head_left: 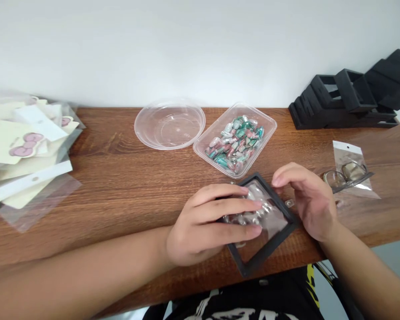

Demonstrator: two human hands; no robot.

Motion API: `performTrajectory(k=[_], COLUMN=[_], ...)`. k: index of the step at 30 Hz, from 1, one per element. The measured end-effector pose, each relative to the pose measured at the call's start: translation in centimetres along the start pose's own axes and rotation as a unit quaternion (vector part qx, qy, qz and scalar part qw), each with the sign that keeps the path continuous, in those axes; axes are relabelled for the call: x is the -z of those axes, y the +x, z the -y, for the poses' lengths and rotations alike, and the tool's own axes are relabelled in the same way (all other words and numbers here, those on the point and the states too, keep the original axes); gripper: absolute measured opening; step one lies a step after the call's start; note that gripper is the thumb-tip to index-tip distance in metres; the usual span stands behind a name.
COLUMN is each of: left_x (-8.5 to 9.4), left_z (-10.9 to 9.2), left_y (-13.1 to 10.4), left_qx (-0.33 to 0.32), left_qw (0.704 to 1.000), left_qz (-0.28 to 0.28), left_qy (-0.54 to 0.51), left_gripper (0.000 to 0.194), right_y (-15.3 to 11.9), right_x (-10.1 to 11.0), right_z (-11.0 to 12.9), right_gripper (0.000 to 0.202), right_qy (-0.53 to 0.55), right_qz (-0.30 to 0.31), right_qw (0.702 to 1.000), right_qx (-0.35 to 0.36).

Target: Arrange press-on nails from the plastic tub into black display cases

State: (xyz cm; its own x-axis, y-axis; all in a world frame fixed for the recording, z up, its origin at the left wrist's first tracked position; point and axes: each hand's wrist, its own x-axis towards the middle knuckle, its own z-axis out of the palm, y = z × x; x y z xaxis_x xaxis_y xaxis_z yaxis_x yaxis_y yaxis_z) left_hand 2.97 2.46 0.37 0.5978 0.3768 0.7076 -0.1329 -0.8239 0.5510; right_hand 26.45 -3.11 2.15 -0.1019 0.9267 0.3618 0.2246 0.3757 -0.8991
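Note:
A black square frame with a clear film (pixel 276 224) lies tilted at the table's front edge, with shiny silvery pieces on or inside the film. My left hand (pixel 213 218) rests over the frame, its fingers stretched across the film and the pieces; its thumb is hidden. At the frame's right corner, my right hand (pixel 308 200) is curved with thumb and fingers apart, holding nothing visible. A small clear piece (pixel 289 203) sits on the table between the frame and my right hand. Behind the frame stands a clear rectangular tub (pixel 270 126) of green, pink and silvery nail-shaped pieces.
A round clear container (pixel 170 124) stands beside the tub. Packaged cream cards (pixel 30 146) pile up at the left. Black frames (pixel 346 98) are stacked at the back right. Eyeglasses (pixel 348 175) lie on a clear bag (pixel 345 151) at the right. A wall borders the wooden table (pixel 120 191).

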Motion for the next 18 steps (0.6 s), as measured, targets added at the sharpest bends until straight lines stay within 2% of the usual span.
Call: performTrajectory(k=[4,8,10,15,18], left_x=[0.1,-0.1,-0.5,-1.3,-1.5], left_z=[-0.2,0.0,0.1,0.0,-0.2], left_y=[-0.5,-1.1,-1.5,-1.8,-1.6], left_qx=[-0.025,-0.050,-0.048,0.009,0.064], left_qw=[0.995,0.985,0.981,0.982,0.989], left_qz=[-0.008,-0.035,-0.041,-0.069,-0.089], left_qy=[0.096,0.159,0.183,0.177,0.102], left_gripper=[0.019,0.022,0.028,0.035,0.048], right_y=[0.0,0.4,0.6,0.6,0.5], right_x=[-0.1,-0.1,-0.2,-0.5,-0.6], right_z=[0.3,1.0,1.3,1.7,1.7], right_gripper=[0.049,0.047,0.045,0.037,0.029], right_qy=[0.042,0.010,0.026,0.106,0.104], right_qz=[0.004,0.117,0.150,0.113,0.059], right_qw=[0.997,0.986,0.978,0.967,0.974], right_qx=[-0.070,-0.116,-0.139,-0.203,-0.194])
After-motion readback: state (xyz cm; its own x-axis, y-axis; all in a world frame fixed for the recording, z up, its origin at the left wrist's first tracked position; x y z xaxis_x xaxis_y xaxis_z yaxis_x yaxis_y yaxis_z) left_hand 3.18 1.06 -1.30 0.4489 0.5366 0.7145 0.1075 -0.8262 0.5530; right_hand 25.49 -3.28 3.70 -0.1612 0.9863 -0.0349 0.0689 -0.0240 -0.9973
